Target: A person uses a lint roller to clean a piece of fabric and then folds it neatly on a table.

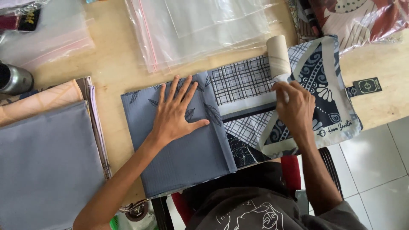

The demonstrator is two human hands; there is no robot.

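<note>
The folded scarf [238,119] was slate grey with dark leaf prints, joined by white panels of black grid lines and navy paisley. The lint roller [278,57] was cream. Grey and peach folded cloths [42,145] lay on the pale wooden bench [110,59].

The right hand [296,108] hides the lint roller's [278,55] handle. The left hand [174,115] covers part of the folded scarf's [238,110] leaf print. The grey cloth stack [42,166] runs off the left and near edges. A metal flask [12,79] is cut off at the left. The patterned packet [358,19] far right is cropped. The small dark tag's [364,86] print is too small to tell.
</note>
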